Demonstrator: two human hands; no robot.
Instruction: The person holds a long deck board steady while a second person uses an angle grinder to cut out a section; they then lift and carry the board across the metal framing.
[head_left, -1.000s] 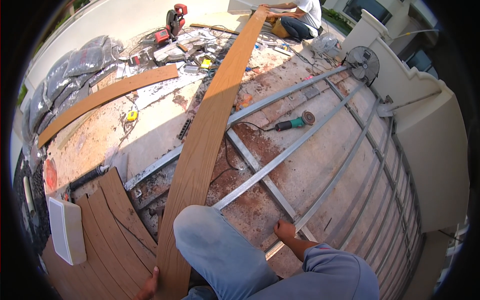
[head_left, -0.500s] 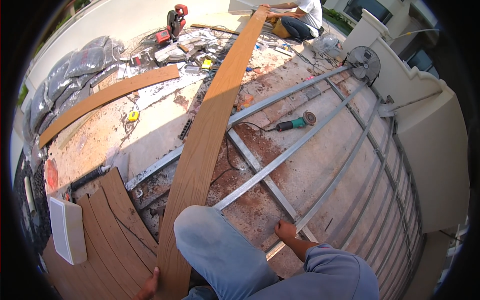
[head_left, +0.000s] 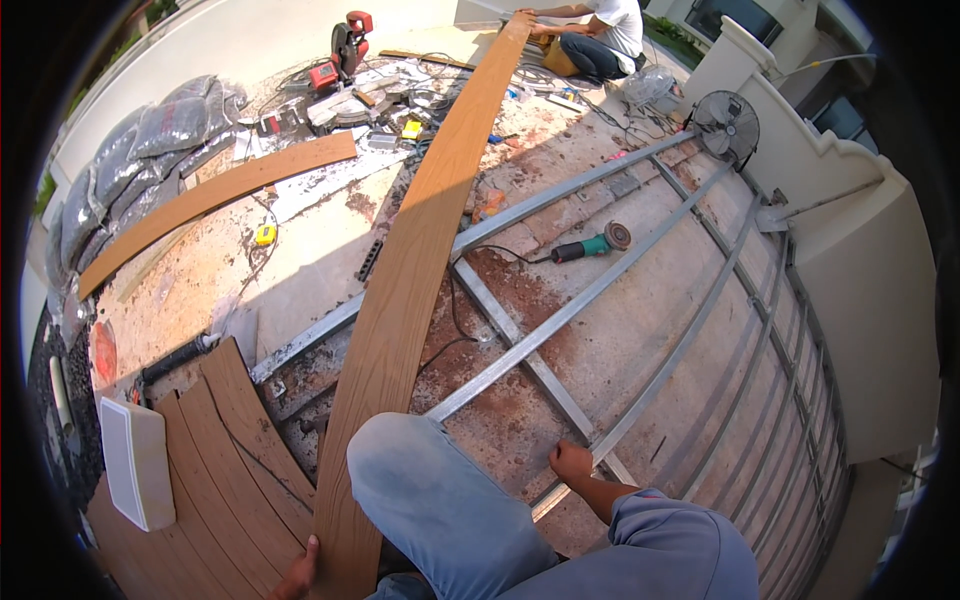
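A long wood-grain decking board (head_left: pixel 415 240) runs from beside my left knee to the far end of the work area. My left hand (head_left: pixel 297 573) grips its near left edge, thumb along the side and the other fingers mostly hidden. My right hand (head_left: pixel 571 461) is curled into a fist over a galvanized metal joist (head_left: pixel 600 452), with nothing seen in it. At the board's far end a co-worker (head_left: pixel 600 40) crouches with both hands on it. Laid brown decking boards (head_left: pixel 215 450) lie to my left.
A green angle grinder (head_left: pixel 592 243) lies between the joists. A floor fan (head_left: pixel 726 128) stands by the right wall. At the far left are a red cut-off saw (head_left: pixel 342 50), stacked grey bags (head_left: pixel 165 125) and another loose board (head_left: pixel 220 195). A white box-shaped object (head_left: pixel 137 465) sits on the decking.
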